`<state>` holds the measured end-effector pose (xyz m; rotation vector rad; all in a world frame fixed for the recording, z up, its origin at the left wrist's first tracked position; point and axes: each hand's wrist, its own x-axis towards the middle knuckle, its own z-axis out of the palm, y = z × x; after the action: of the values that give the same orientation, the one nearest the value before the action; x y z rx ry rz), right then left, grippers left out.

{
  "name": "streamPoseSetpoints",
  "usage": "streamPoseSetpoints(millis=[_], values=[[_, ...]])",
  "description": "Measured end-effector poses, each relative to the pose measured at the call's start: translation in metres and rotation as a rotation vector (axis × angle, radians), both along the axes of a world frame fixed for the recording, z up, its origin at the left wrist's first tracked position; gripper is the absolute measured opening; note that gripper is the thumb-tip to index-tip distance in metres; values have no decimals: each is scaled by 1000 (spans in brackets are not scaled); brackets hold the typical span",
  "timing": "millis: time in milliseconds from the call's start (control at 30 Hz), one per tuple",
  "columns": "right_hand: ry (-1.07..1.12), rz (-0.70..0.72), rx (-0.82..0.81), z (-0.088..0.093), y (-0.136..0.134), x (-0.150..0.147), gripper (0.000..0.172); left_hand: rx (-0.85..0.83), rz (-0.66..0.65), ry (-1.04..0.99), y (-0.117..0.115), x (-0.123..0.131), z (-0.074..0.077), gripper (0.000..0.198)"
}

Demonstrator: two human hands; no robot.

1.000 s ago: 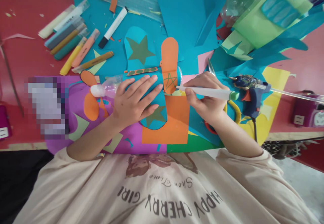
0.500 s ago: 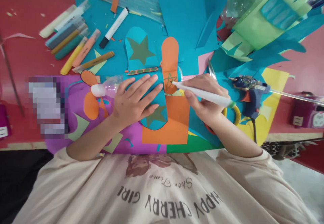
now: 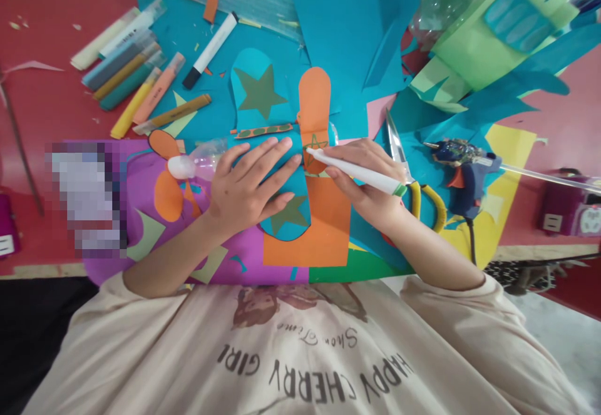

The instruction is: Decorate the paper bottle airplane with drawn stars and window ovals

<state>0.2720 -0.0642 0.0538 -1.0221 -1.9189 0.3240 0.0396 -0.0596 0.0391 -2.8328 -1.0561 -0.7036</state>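
My left hand (image 3: 257, 183) lies flat, fingers spread, on a plastic bottle (image 3: 206, 157) wrapped in blue paper. Blue wings with dark green stars (image 3: 261, 91) stick out from both sides of the bottle. Toward its right end, an orange paper strip (image 3: 315, 99) with a rounded tip crosses it. A green star outline (image 3: 315, 147) is drawn on that strip. My right hand (image 3: 369, 177) is closed around a white marker with a green end (image 3: 361, 173), its tip at the left part of the outline. A narrow orange strip with green ovals (image 3: 263, 131) lies along the bottle.
Several markers (image 3: 126, 58) lie at the upper left, with a black-capped marker (image 3: 210, 51) nearer the middle. Yellow-handled scissors (image 3: 416, 196) sit partly beneath my right hand. Beyond them is a blue glue gun (image 3: 469, 180). Paper sheets and scraps cover much of the red table (image 3: 42, 102).
My right hand and the marker have shifted left, moving the tip across the star outline. More of the scissors shows now. My left hand stays in place on the bottle.
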Motion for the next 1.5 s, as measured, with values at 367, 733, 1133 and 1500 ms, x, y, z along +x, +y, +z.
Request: streamPoseSetpoints(millis=[367, 733, 1133, 1500], values=[[-8, -41, 22, 0, 0, 2, 12, 124, 6, 4, 2, 3, 4, 47], [34, -30, 83, -1, 3, 4, 7, 81, 5, -5, 2, 1, 2, 47], [-37, -93, 51, -5, 3, 10, 11, 103, 8, 4, 2, 2, 4, 46], [190, -117, 28, -4, 1, 10, 16, -81, 12, 10, 0, -1, 0, 51]])
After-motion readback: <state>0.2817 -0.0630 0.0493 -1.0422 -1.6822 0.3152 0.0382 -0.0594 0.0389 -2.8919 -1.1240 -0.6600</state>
